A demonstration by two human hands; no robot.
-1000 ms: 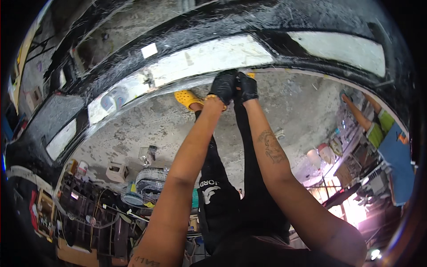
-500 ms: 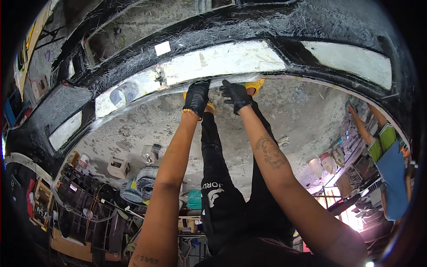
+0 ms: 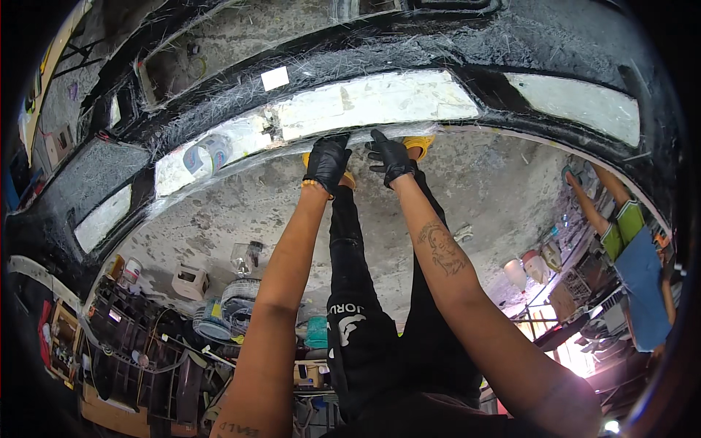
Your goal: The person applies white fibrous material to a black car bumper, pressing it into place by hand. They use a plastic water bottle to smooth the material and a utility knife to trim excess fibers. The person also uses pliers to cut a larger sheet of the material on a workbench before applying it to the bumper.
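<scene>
A large curved black fibreglass piece (image 3: 491,91) with loose glass strands arches across the view, with white panels set in it. My left hand (image 3: 326,160), in a black glove, is closed at its near edge, just below the long white panel (image 3: 387,98); its fingertips are partly hidden there. To its right, my right hand (image 3: 389,156), also gloved in black, has its fingers apart, with one fingertip reaching the same edge. A roll of clear tape (image 3: 213,152) lies on the left part of the white surface.
A small white square (image 3: 275,78) lies on the fibreglass piece. Below are stained concrete floor (image 3: 482,171), a cream box-shaped object (image 3: 190,281), tyre-like rings (image 3: 237,303) and several jugs (image 3: 515,275). At the right a person in blue (image 3: 646,285) is near the piece's end.
Both hands stay at the near edge, and my right hand's fingers have shifted slightly. The whole view has moved a little, with the fibreglass piece slightly lower and further right in the middle.
</scene>
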